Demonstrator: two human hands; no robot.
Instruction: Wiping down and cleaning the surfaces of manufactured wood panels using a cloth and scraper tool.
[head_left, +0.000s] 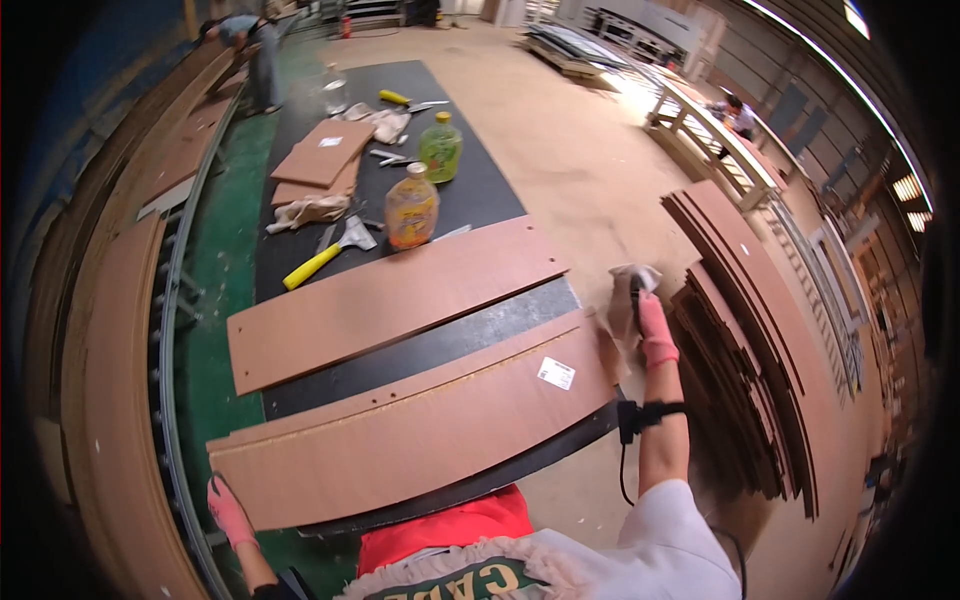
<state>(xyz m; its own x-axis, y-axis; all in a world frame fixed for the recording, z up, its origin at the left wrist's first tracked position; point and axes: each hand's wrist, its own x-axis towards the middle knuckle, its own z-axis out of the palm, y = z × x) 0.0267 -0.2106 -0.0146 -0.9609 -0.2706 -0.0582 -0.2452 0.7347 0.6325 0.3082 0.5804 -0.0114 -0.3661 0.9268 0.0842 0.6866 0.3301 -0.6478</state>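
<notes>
A long brown board [400, 440] with a groove along its far side and a white label lies near me across the dark-topped table. My left hand [233, 512], in a pink glove, grips this board at its left end. Past the board's right end, my right hand [655, 328], also in a pink glove, is closed on a crumpled pale rag [622, 322]. A second brown board [400, 305], with small holes near its ends, lies behind the first, a strip of table between them.
Farther along the table [475, 180] are a yellow-handled scraper [330, 258], an orange-filled bottle [411, 208], a green-filled bottle [440, 148], and small brown panels [322, 153]. Stacked boards [735, 330] stand right; a roller conveyor [170, 330] runs left. Two people work in the distance.
</notes>
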